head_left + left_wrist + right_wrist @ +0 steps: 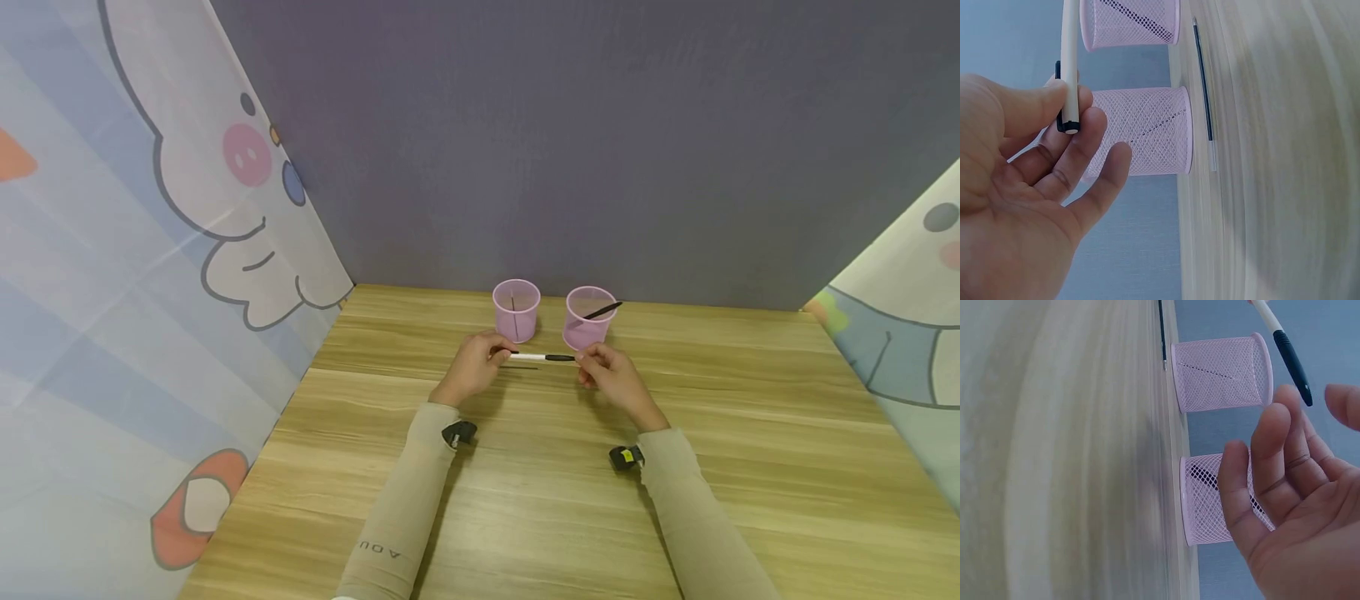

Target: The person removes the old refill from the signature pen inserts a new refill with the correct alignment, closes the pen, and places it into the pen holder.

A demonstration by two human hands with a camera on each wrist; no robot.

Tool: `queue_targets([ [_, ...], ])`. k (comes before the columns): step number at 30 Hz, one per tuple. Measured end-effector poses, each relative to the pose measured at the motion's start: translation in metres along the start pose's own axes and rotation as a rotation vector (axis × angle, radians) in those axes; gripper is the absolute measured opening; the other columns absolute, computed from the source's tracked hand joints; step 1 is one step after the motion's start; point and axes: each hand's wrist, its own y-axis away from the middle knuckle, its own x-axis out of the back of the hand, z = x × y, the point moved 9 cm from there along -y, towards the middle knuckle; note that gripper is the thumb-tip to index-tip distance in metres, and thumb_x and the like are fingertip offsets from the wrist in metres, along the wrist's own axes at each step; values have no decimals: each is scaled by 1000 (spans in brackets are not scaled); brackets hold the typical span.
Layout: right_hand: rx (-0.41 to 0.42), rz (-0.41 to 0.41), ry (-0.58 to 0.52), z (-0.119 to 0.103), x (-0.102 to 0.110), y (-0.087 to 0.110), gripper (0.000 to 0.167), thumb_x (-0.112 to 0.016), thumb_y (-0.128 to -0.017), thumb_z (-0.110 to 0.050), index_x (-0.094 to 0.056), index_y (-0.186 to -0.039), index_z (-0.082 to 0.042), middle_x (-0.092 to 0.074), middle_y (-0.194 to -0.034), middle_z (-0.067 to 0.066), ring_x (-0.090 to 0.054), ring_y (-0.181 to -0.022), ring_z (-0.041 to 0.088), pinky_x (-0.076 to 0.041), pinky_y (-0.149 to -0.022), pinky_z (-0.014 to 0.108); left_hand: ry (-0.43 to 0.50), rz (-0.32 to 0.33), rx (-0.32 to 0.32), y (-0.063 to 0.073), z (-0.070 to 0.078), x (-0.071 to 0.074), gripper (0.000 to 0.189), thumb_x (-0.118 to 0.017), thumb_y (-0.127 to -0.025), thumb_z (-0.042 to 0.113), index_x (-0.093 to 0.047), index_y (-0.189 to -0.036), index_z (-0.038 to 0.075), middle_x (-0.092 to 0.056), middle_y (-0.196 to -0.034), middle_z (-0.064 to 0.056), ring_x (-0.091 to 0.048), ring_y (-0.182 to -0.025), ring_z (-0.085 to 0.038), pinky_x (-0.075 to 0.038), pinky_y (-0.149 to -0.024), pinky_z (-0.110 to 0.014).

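Note:
A white pen with a black grip (532, 357) is held level above the table. My left hand (474, 367) pinches its clip end between thumb and fingers; the left wrist view shows the black clip and end button. At the black tip is my right hand (611, 379), its thumb and fingertips spread apart around the tip without gripping it in the right wrist view. A thin dark pen refill (1204, 81) lies on the table below the pen. Behind the hands stand two pink mesh pen cups, the left cup (527, 321) with a thin dark stick in it and the right cup (577, 333) with a black pen (603, 311).
Both cups are upright near the back of the wood-grain table (555, 500), close to a dark grey panel (570, 150). A cartoon-printed cloth (82, 333) hangs along the left side, and another printed cloth (900, 358) is on the right.

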Motion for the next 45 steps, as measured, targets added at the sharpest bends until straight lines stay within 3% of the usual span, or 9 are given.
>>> queue_targets([
  [6, 37, -12, -30, -12, -1, 3, 15, -60, -99, -2, -61, -110, 9, -67, -86, 27, -61, -69, 12, -56, -65, 26, -7, 7, 11, 1, 0, 2, 12, -66, -98, 6, -77, -102, 8, -74, -113, -9, -68, -103, -23, -57, -92, -39],
  [12, 38, -16, -3, -16, -1, 4, 14, -60, -100, -1, -62, -108, 10, -65, -91, 34, -63, -70, 20, -57, -64, 31, 1, 7, 5, 2, 2, 3, 12, -66, -97, 6, -77, -101, 7, -74, -112, -10, -68, -102, -23, -58, -91, -39],
  [18, 23, -2, 14, -2, 0, 0, 15, -61, -101, -6, -64, -108, 7, -67, -93, 30, -64, -74, 16, -57, -66, 24, 17, -9, 5, 3, 3, 1, 12, -66, -98, 6, -77, -102, 8, -73, -115, -9, -69, -107, -24, -58, -94, -38],
  [27, 21, -5, -11, -1, -1, 0, 15, -59, -102, -5, -64, -108, 8, -68, -92, 29, -66, -77, 19, -58, -68, 23, 14, -22, 3, 3, 2, 0, 12, -66, -98, 5, -76, -103, 8, -73, -114, -9, -69, -105, -23, -58, -93, -38],
  [45, 26, -26, 25, 1, 1, -1, 29, -58, -105, -19, -62, -100, 9, -66, -76, 6, -61, -70, 7, -56, -68, 25, 20, -31, -19, 0, 3, -4, 14, -65, -98, 3, -77, -103, 8, -74, -113, -8, -68, -105, -22, -58, -92, -38],
])
